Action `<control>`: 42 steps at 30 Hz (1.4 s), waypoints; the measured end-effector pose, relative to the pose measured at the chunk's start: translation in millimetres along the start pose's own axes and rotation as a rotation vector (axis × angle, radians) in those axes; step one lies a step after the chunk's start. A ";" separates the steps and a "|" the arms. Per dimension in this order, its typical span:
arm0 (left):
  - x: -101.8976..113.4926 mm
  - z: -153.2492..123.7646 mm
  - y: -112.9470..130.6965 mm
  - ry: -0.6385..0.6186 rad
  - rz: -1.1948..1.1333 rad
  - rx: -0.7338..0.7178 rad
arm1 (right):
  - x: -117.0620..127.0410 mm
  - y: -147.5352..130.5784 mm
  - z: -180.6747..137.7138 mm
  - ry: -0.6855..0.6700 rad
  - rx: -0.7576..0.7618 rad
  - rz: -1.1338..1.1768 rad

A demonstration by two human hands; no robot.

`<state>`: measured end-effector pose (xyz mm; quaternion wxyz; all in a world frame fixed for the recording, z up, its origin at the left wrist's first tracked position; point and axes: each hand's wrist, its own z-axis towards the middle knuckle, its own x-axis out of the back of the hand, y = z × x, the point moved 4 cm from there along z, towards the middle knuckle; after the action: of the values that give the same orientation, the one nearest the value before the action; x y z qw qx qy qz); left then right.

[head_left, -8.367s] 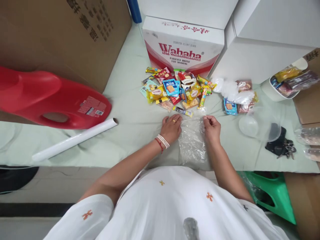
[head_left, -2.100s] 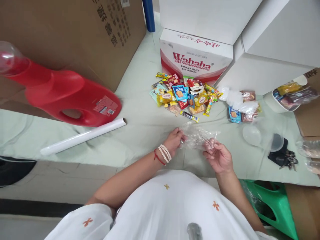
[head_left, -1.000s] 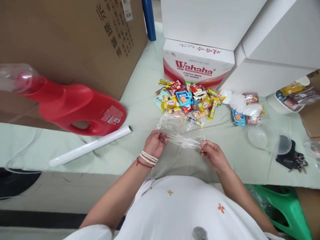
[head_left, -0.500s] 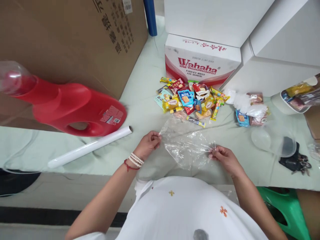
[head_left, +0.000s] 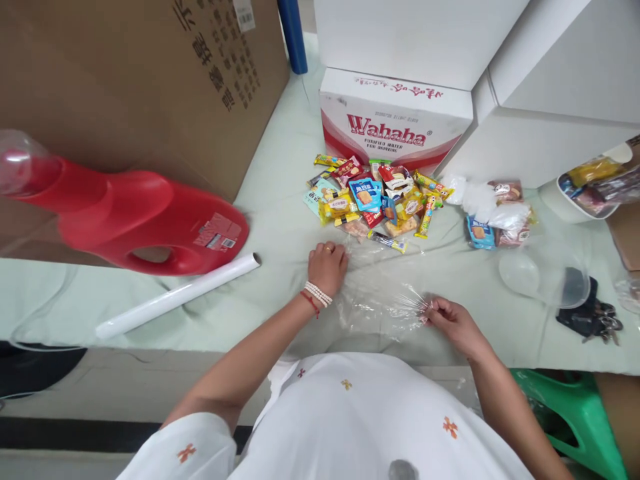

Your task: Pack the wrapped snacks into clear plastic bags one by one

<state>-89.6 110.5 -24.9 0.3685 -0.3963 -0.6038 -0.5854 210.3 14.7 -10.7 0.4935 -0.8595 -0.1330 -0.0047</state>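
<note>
A clear, thin, crinkled plastic bag (head_left: 377,300) lies spread across the cloth-covered table between my hands. My right hand (head_left: 453,323) pinches its gathered right end, and creases fan out from the fingertips. At the other end my left hand (head_left: 327,270) is turned back upward with fingers curled down at the bag's edge; the fingertips are hidden beneath it. Just beyond the bag sits a pile of small wrapped snacks (head_left: 373,197), in yellow, red and blue packets.
A Wahaha water carton (head_left: 395,127) stands behind the snacks. To the left are a large red bottle (head_left: 155,220) and a white tube (head_left: 180,297). On the right lie bagged snacks (head_left: 500,213), a clear plastic container (head_left: 545,277), keys (head_left: 607,325) and a white tub (head_left: 575,197).
My left hand has moved right and slightly forward and turned over, knuckles up. The bag's left side has slackened and flattened. My right hand keeps its pinch almost in place.
</note>
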 end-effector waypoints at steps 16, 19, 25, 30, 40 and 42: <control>22.4 -41.5 31.2 -0.144 -0.288 -0.460 | 6.2 17.2 0.2 0.039 -0.098 0.252; 9.6 -59.8 21.5 -0.398 -0.243 -0.615 | 9.7 16.6 4.9 0.048 -0.127 0.348; 17.1 -71.7 -37.8 -0.555 -0.161 -0.599 | 30.1 20.0 11.2 0.183 -0.104 0.302; 46.7 -79.4 -49.5 -0.446 -0.166 -0.584 | 57.3 -1.5 11.0 0.048 -0.030 -0.159; 17.7 -54.1 30.4 -0.173 -0.079 -0.454 | 54.0 -94.4 161.5 0.582 0.109 -0.726; -1.3 -64.2 22.7 -0.202 -0.019 -0.431 | 50.1 -94.4 171.5 0.567 0.094 -0.739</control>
<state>-69.6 46.3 -13.9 0.2075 -0.5164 -0.5023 -0.6617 215.5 216.6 -11.7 0.5142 -0.6959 -0.2902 -0.4088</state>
